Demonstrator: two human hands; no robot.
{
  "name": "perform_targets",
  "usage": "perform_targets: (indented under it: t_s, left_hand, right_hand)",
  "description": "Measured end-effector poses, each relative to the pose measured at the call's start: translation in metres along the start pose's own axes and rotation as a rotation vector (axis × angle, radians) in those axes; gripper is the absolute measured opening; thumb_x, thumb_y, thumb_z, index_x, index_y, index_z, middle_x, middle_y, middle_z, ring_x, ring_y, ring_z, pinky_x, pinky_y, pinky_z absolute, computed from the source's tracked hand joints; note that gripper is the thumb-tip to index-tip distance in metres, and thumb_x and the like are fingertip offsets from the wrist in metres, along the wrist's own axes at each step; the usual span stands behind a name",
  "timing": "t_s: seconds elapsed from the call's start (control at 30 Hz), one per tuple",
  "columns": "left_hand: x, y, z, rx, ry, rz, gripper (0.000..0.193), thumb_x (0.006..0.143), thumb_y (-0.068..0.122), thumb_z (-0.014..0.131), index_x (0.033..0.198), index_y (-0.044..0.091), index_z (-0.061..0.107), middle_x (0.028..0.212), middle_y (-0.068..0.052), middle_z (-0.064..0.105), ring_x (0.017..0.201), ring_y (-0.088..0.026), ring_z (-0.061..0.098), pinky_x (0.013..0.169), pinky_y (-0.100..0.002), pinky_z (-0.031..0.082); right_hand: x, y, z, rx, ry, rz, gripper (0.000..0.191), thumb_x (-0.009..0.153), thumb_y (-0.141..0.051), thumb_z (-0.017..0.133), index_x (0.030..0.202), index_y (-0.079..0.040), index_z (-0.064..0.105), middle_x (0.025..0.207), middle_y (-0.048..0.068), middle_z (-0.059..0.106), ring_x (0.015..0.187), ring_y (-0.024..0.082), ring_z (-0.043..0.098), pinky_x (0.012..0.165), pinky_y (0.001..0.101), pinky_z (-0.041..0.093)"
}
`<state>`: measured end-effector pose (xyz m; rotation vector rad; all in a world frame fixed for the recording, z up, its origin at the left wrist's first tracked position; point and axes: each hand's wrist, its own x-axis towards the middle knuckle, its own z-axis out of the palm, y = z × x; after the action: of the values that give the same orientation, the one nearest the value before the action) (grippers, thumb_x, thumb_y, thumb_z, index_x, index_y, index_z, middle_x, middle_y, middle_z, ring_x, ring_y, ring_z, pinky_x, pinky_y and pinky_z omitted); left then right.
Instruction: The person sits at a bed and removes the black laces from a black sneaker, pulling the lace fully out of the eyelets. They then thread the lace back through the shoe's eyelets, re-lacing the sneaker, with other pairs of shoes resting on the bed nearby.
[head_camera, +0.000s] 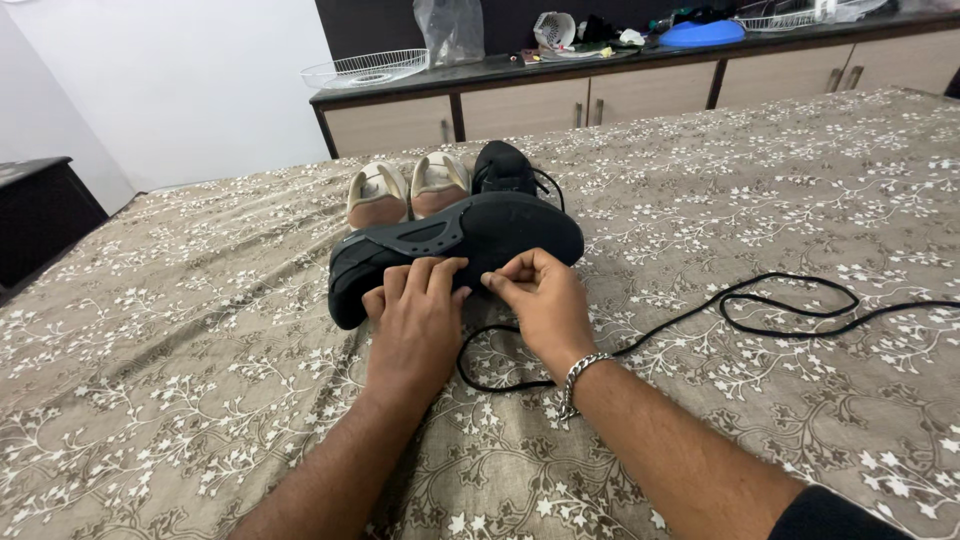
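Both hands were on the black shoe (470, 235), which lay tipped on its side across the flower-patterned bedspread (200, 400), its dark sole turned toward the camera and its toe pointing right. The left hand (415, 320) rested against the near edge of the sole, fingers laid together and curled over the rim, pressing on the shoe rather than pinching anything. The right hand (545, 300) sat just beside it, thumb and forefinger drawn together at the sole's edge; they looked pinched on something small there, most likely the lace, but what lay between the fingertips could not be made out. A black shoelace (790, 310) ran out from under that hand, curving below the wrist and then trailing far off to the right in a long loop over the cloth. A silver chain bracelet (580, 375) circled the right wrist. Right behind the held shoe stood a second black shoe (503, 168), and next to it a pair of cream shoes (408, 190), toes toward the camera. Well beyond, a dark-topped counter (600, 65) carried a white wire basket (365, 70) and a clear plastic bag (452, 30).
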<state>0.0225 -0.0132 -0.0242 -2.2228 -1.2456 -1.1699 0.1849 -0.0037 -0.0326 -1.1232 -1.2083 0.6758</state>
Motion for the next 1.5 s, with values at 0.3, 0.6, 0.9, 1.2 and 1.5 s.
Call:
perform_targets:
  t_s: [0.3, 0.6, 0.9, 1.2, 1.5]
  left_hand:
    - [-0.001, -0.001, 0.002, 0.069, 0.045, 0.035, 0.035, 0.094, 0.023, 0.065, 0.129, 0.02, 0.066, 0.116, -0.001, 0.063, 0.108, -0.023, 0.054, 0.089, -0.044, 0.035]
    - [0.001, -0.003, -0.002, 0.08, 0.057, 0.011, 0.033, 0.093, 0.021, 0.065, 0.126, 0.022, 0.068, 0.113, 0.0, 0.064, 0.104, -0.023, 0.056, 0.086, -0.044, 0.037]
    - [0.0, -0.002, -0.003, 0.064, 0.063, 0.025, 0.026, 0.094, 0.018, 0.066, 0.119, 0.019, 0.07, 0.11, -0.001, 0.064, 0.102, -0.022, 0.058, 0.085, -0.043, 0.038]
    - [0.001, -0.002, -0.004, 0.036, 0.072, 0.03, 0.023, 0.092, 0.017, 0.067, 0.115, 0.019, 0.071, 0.108, 0.0, 0.064, 0.101, -0.022, 0.059, 0.084, -0.044, 0.039]
    - [0.001, -0.002, -0.004, 0.041, 0.074, 0.015, 0.025, 0.091, 0.019, 0.069, 0.116, 0.02, 0.071, 0.108, 0.0, 0.064, 0.101, -0.023, 0.058, 0.083, -0.044, 0.039]
  right_hand:
    - [-0.008, -0.009, 0.002, -0.239, 0.065, -0.001, 0.03, 0.083, -0.026, 0.085, 0.08, -0.003, 0.066, 0.072, 0.003, 0.074, 0.067, 0.008, 0.065, 0.061, 0.0279, 0.054]
    - [-0.012, -0.013, 0.006, -0.464, -0.102, 0.004, 0.039, 0.097, -0.04, 0.065, 0.091, -0.004, 0.079, 0.077, 0.009, 0.078, 0.068, 0.015, 0.073, 0.064, 0.0324, 0.054]
    - [-0.002, 0.008, 0.003, -0.242, -0.187, 0.026, 0.028, 0.096, -0.031, 0.065, 0.097, -0.006, 0.078, 0.084, 0.001, 0.08, 0.073, 0.007, 0.07, 0.068, 0.027, 0.055]
    - [-0.005, -0.005, 0.004, -0.352, -0.105, 0.06, 0.037, 0.095, -0.037, 0.068, 0.089, -0.003, 0.078, 0.074, 0.005, 0.078, 0.063, 0.011, 0.068, 0.061, 0.0306, 0.053]
    - [-0.011, -0.011, 0.004, -0.382, -0.103, 0.02, 0.029, 0.094, -0.03, 0.064, 0.092, -0.004, 0.077, 0.079, 0.009, 0.08, 0.073, 0.016, 0.078, 0.069, 0.0325, 0.058]
